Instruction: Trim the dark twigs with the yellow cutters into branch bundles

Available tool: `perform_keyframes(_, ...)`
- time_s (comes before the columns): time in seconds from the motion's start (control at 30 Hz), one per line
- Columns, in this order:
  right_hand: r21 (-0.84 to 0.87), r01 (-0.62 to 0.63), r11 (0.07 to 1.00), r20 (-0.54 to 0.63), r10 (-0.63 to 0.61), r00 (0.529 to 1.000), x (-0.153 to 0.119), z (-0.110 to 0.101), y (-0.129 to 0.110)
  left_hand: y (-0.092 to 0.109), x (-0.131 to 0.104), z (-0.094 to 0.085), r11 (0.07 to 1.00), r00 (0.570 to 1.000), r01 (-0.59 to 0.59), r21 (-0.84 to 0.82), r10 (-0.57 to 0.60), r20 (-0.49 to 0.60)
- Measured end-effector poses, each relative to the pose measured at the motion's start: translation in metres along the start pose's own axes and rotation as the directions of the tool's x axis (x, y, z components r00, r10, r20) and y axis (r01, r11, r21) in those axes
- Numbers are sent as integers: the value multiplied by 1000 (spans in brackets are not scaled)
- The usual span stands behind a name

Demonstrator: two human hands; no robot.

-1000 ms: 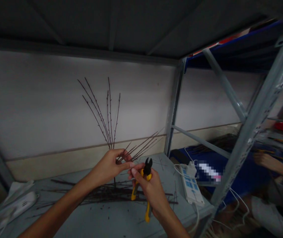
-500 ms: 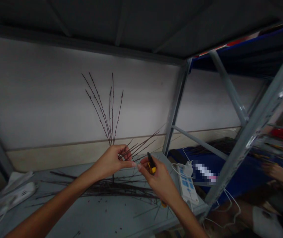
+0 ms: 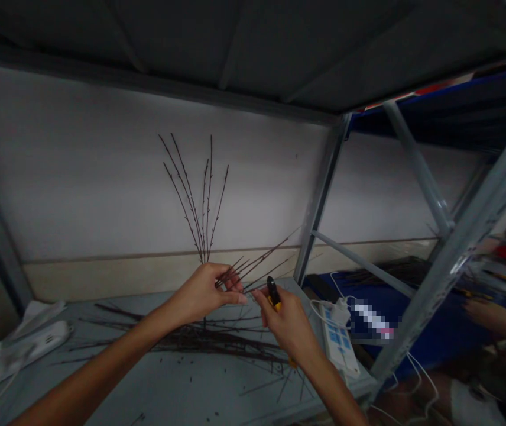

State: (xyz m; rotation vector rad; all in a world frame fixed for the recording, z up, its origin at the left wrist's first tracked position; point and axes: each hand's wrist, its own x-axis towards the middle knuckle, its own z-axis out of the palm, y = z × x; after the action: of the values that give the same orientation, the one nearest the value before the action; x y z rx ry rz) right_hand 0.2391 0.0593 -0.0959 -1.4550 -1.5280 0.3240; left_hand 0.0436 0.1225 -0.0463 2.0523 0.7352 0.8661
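Observation:
My left hand (image 3: 211,290) is closed around thin dark twigs (image 3: 264,255) that point up and to the right. Several budded branches (image 3: 204,213) fan upright against the wall just behind that hand. My right hand (image 3: 286,316) holds a cutting tool (image 3: 272,291) with black and yellow parts against its palm, while its thumb and fingertips pinch near the twig ends beside my left fingers. Below both hands, a pile of long dark branches (image 3: 217,342) lies across the grey shelf (image 3: 155,393).
White power strips lie at the left (image 3: 44,349) and right (image 3: 340,346) of the shelf. A metal post (image 3: 448,266) stands at the right, with white cables nearby. Beyond it, another person's hand (image 3: 486,313) is over a blue surface (image 3: 430,331) with more branches.
The view has shifted slightly, moving the scene a little right and down. My right fingertips have moved up slightly near the twigs; both hands keep their hold.

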Motion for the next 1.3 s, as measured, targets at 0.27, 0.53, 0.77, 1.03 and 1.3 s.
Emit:
perform_keyframes(0.27,-81,-3,997,-18,1,1000,1,2,-4,1,-2,-2,1000,1000,-5,24,5,14)
perform_keyframes(0.53,-189,-9,982,-20,5,1000,0,1,-4,3,-2,-2,1000,999,12,15,-12,38)
perform_keyframes(0.77,-200,-14,980,-79,-2,997,4,5,6,-2,-3,0,1000,999,-3,22,2,40)
perform_keyframes(1.03,-137,24,990,-173,-48,984,6,31,32,-11,-2,4,997,1000,-3,72,1,28)
perform_keyframes(1.3,-80,6,997,-223,-24,975,10,32,45,-22,3,4,999,1000,11,31,-10,-30)
